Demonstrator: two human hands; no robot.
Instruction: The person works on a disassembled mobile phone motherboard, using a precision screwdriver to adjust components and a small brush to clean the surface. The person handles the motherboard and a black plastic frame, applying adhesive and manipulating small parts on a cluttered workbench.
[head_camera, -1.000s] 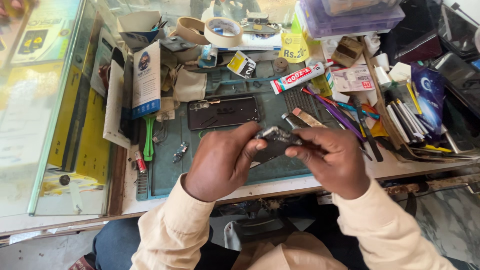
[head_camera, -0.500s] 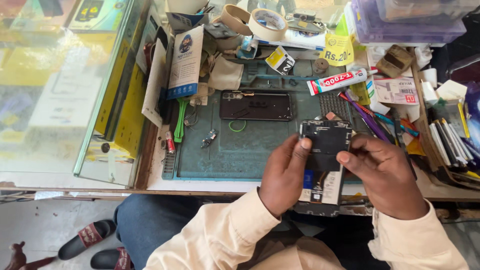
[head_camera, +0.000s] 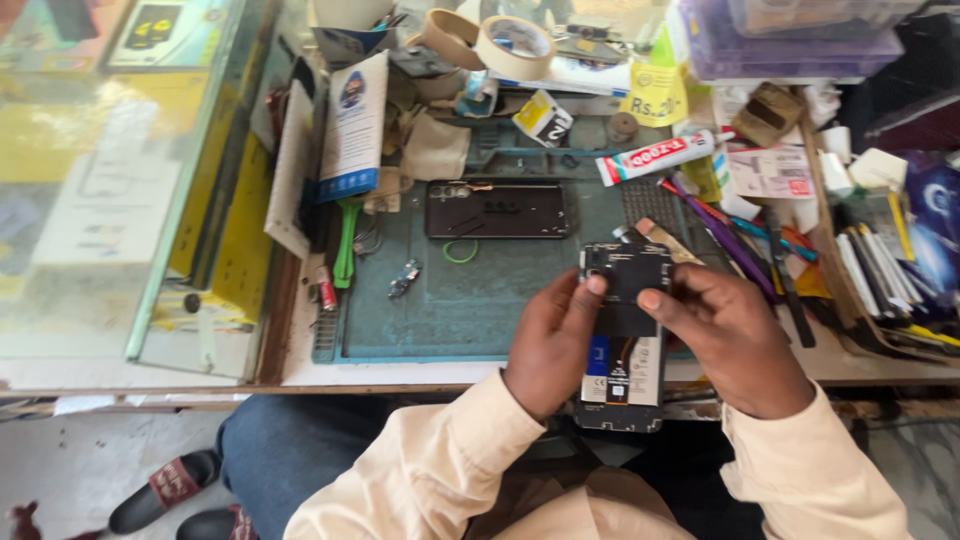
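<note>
An opened smartphone with its back cover off, battery and black inner plate showing, is held upright between both hands over the table's near edge. My left hand grips its left side, thumb on the upper plate. My right hand holds the right side, thumb pressing the black plate near the top. A second dark phone body lies flat on the green work mat just beyond my hands.
Tape rolls, a white glue tube, a green tool, small parts, pens and tweezers crowd the bench. A glass counter stands left. A tray of tools sits right.
The opened phone was brought from flat on the mat up toward me and now stands lengthwise between both hands. The view has shifted slightly left and down.
</note>
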